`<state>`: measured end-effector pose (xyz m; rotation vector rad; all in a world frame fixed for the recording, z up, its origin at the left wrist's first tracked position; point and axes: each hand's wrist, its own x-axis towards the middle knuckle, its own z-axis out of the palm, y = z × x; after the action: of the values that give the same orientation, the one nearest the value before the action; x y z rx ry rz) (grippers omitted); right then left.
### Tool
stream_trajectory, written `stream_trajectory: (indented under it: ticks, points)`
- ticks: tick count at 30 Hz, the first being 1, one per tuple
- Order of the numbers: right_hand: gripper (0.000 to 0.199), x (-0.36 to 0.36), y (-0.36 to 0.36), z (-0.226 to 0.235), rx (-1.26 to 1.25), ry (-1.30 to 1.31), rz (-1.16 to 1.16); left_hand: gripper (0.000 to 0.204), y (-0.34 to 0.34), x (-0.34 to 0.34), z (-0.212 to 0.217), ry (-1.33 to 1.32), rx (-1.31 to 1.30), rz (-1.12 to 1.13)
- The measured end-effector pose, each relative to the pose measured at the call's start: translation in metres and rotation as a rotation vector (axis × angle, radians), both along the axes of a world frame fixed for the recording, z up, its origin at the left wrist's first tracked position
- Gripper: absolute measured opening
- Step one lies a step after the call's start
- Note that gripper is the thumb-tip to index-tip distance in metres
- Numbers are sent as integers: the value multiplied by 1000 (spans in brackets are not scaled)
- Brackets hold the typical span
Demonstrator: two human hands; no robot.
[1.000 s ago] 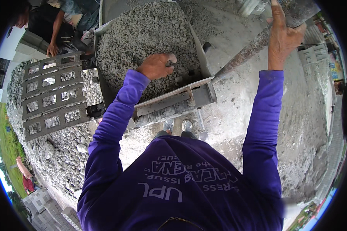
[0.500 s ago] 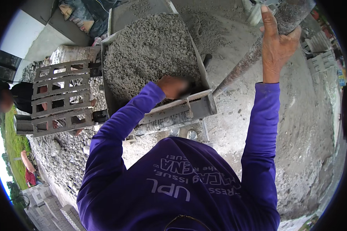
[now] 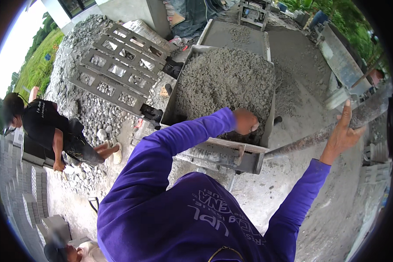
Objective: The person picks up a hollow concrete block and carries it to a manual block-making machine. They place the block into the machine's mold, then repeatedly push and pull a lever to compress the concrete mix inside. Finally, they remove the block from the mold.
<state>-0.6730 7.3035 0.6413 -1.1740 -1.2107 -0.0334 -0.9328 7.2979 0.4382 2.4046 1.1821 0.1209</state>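
Note:
My left hand is closed over the near right part of a metal box filled with damp grey concrete mix. Its fingers curl downward, so I cannot make out what they hold, if anything. Out to the right, my right hand wraps round a thick, rusty metal pipe, with the thumb stretched up along it. That pipe slants from the box's near right corner toward the upper right. Left of the box lie rows of hollow block-shaped frames.
A person in black stands at the left by stacked grey blocks; another person is at the lower left. A gravel pile lies beyond the hollow frames. A metal trough stands at the upper right.
The view has swung to the left, bringing the person in black and the stacked blocks further in. My left hand stays at the mix, and my right hand stays on the pipe.

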Motion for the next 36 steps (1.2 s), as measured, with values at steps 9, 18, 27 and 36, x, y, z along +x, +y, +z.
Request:
stream_trajectory:
  ticks: [9, 18, 27, 36]
  points:
    - [63, 10, -5, 0, -46, -23, -40, 35, -19, -107, 120, -60, 966, 8]
    - [79, 5, -3, 5, 83, 87, 95, 42, -62, -255, 201, -345, 1368, 1255]
    - [31, 83, -30, 37, 348, -6, 62, 13, -178, -117, -33, -333, 475, 861]
    - [48, 133, -114, 294, 766, -494, -605, 30, -190, -124, -75, 83, 641, 772]
